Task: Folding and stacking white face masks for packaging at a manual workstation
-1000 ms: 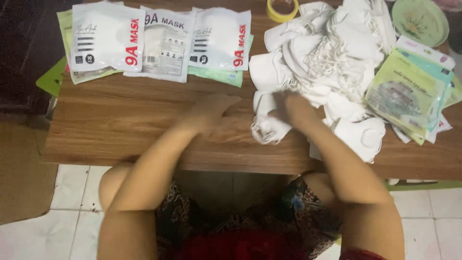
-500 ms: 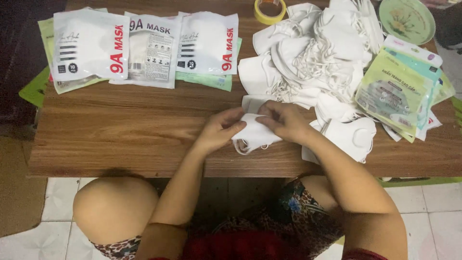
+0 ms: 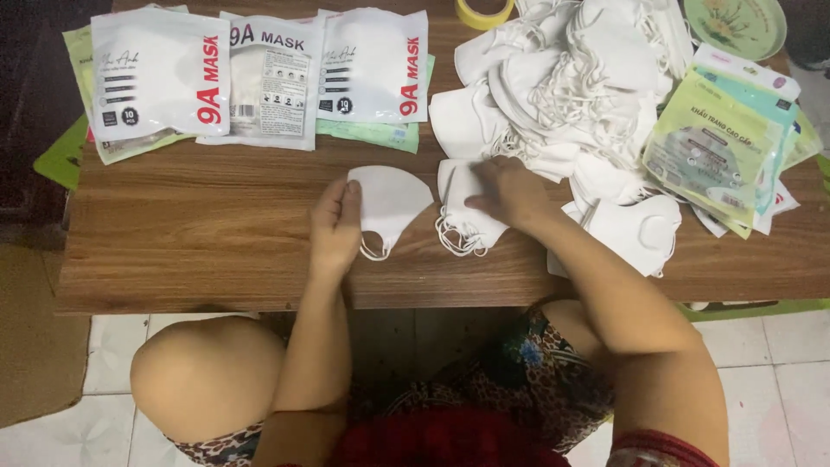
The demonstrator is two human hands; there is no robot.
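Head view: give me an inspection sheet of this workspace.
Surface: wooden table, mostly covered along the back.
Job's things: single white mask lying flat; second mask beside it; mask pile.
Clutter: white mask packs, green packs, tape roll, green plate.
Hands: left hand touches the single mask; right hand rests on the second mask.
Cables: nothing seen.
Surroundings: tiled floor.

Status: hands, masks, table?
Left hand on flat white mask. Right hand on second mask by loose pile. Nothing between them.
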